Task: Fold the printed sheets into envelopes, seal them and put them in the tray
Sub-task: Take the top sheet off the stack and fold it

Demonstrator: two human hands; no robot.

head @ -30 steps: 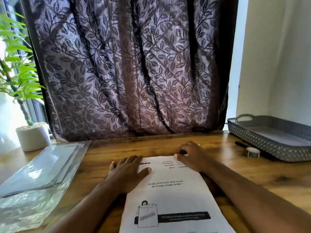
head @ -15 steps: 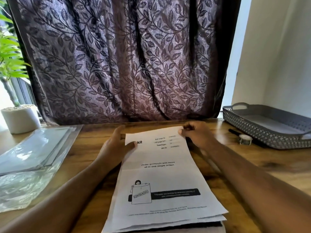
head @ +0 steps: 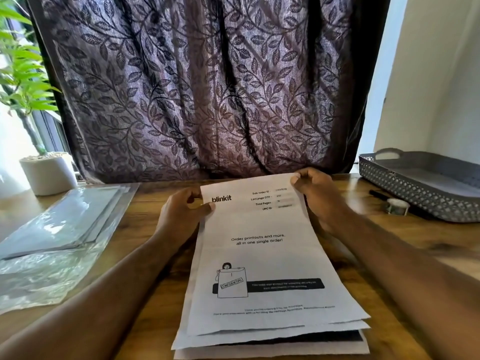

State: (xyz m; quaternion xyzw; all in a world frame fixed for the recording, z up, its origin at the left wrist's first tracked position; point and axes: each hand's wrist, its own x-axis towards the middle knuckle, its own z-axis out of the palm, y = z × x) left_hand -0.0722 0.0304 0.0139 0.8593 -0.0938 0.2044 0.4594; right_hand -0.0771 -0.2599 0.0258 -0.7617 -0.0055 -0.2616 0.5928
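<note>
Left hand (head: pixel 181 216) and right hand (head: pixel 315 193) each pinch a far corner of the top printed sheet (head: pixel 265 255).

The printed sheets (head: pixel 262 258) are white with black print, headed "blinkit". They lie loosely stacked at near centre, long axis near to far, with the top sheet's far edge raised. The envelopes (head: pixel 65 219), glossy grey, lie stacked flat at left. The tray (head: pixel 420 196), grey with perforated walls and a handle, stands far right.
</note>
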